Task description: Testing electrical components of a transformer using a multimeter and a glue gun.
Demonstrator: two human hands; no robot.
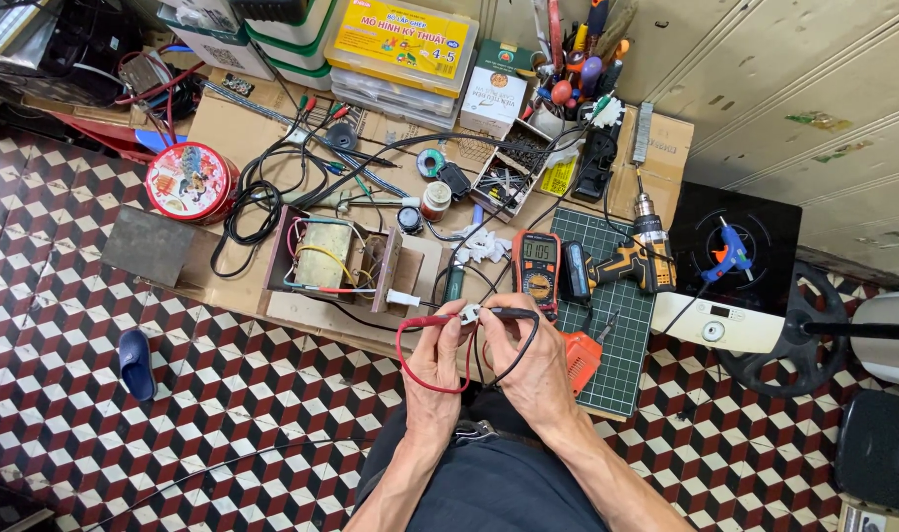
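Left hand pinches the red probe, right hand pinches the black probe; both tips meet on a small white part held over the floor just off the board's near edge. Keep tips steady, fingers off metal, eyes on the meter. Leads loop near the transformer wires; drill crowds the right.

Bright, even daylight fills the frame, with only soft, short shadows under the clutter. The focus is sharp across the middle. A wide lens bends straight lines at the edges, most at the upper right. The upper left corner is dimmer.
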